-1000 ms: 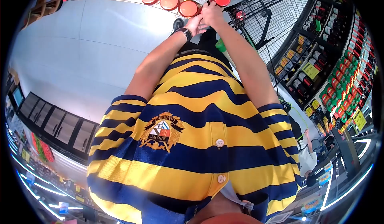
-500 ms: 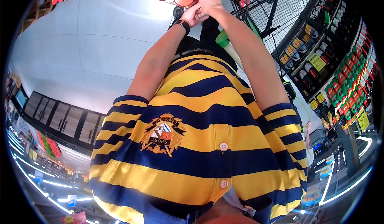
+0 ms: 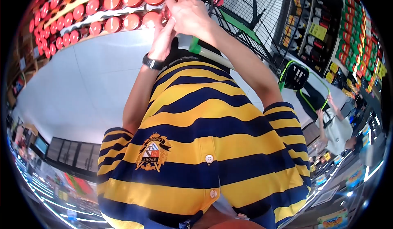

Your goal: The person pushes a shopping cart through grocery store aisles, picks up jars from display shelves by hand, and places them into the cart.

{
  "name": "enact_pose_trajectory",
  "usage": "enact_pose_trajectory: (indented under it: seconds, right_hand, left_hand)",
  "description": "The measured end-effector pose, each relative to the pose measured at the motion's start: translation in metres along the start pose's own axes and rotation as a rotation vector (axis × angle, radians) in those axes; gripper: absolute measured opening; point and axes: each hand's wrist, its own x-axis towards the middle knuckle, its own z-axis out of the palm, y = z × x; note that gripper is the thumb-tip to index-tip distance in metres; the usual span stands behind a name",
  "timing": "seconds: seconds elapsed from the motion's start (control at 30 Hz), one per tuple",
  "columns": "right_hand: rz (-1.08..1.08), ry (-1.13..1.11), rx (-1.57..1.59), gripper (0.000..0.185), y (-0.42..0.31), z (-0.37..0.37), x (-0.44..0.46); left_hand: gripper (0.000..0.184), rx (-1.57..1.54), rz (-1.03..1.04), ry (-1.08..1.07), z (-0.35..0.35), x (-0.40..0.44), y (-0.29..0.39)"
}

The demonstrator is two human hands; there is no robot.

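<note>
My left hand [image 3: 161, 41], with a dark band at its wrist, reaches up to the front edge of a shelf of red-lidded jars [image 3: 132, 21]. Its visible fingers are apart, and their tips lie close to the right hand. Beside it, touching or almost touching, my right hand [image 3: 189, 17] has its fingers bent and closed at the right end of the jar rows. A red lid [image 3: 166, 12] shows between the two hands. What the right fingers hold is hidden.
A black wire shopping cart [image 3: 241, 14] with a green-ended handle [image 3: 195, 47] stands right of my hands. Bottle shelves [image 3: 317, 37] line the far right. A person in a light top [image 3: 336, 131] is at a green-edged cart [image 3: 295, 75]. Dark cabinets [image 3: 73, 153] stand at lower left.
The view has shifted, showing more jar rows at the left. Both hands have moved left in the picture and stay close together. More of the other person and their cart shows.
</note>
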Motion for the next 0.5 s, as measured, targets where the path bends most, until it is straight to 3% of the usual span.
enact_pose_trajectory:
  seconds: [0.03, 0.1, 0.27, 0.33, 0.5]
  right_hand:
    - [0.033, 0.043, 0.021, 0.041, 0.0, -0.015, -0.01]
    - [0.08, 0.192, 0.081, 0.041, 0.007, -0.045, -0.033]
    - [0.243, 0.544, 0.166, 0.044, 0.063, -0.07, -0.078]
    - [0.364, 0.519, 0.167, 0.045, 0.099, -0.06, -0.091]
    - [0.593, 0.39, 0.132, 0.043, 0.201, -0.008, -0.11]
  left_hand:
    - [0.061, 0.016, -0.009, -0.018, 0.013, -0.007, 0.013]
    - [0.07, 0.261, 0.202, -0.029, 0.041, -0.011, 0.03]
    - [0.068, 0.502, 0.287, -0.252, 0.113, 0.021, 0.024]
    - [0.061, 0.651, 0.291, -0.369, 0.137, 0.051, 0.001]
    - [0.056, 0.794, 0.085, -0.326, 0.197, 0.098, -0.07]
